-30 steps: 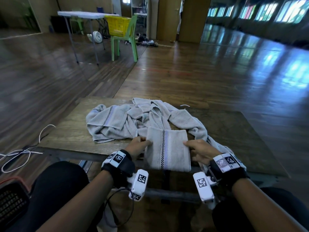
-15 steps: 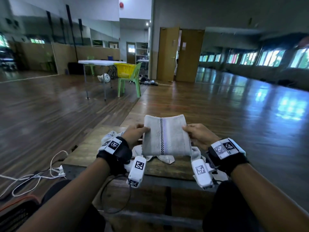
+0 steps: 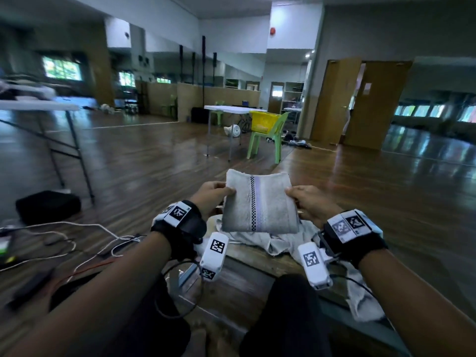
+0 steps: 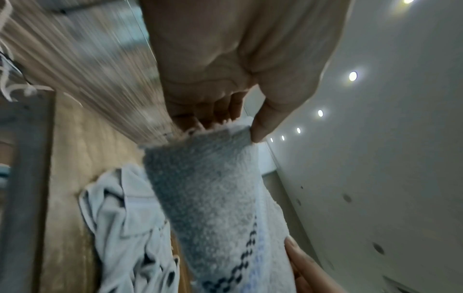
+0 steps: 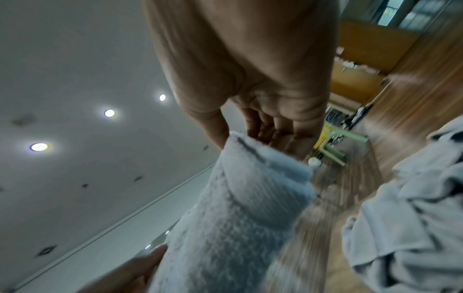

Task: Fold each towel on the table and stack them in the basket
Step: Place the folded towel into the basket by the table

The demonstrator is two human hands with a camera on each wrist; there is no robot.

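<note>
Plainly mid-carry, with folding of this piece judged finished. Far left: white cables (image 3: 64,243) trailing over the floor, a black case (image 3: 47,207) beyond them. Next, the left hand (image 3: 211,199), thumb on the near face and fingers curled behind, pinching the left edge of the folded towel (image 3: 260,202). Same pinch confirmed from the left wrist view: thumb tip on the towel's top corner, fingers tucked behind. Centre: folded towel held upright in the air above the table (image 3: 247,256), checked stripe running top to bottom, a compact rectangle with layers neat at the edges. Below it, the unfolded towels (image 3: 278,240) heaped on the tabletop, one end hanging off the near right edge. Further right, the right hand (image 3: 309,204), closed likewise on the towel's right edge, thumb in front, fingers behind. Far background: a yellow basket (image 3: 262,121) on a green chair (image 3: 268,140), well apart from the table; cannot tell whether that is the target basket.

Next move, as a judgement: find the basket, keep both pinches firm so the layers stay together, lower the towel in flat, then release and return for the heap.
</note>
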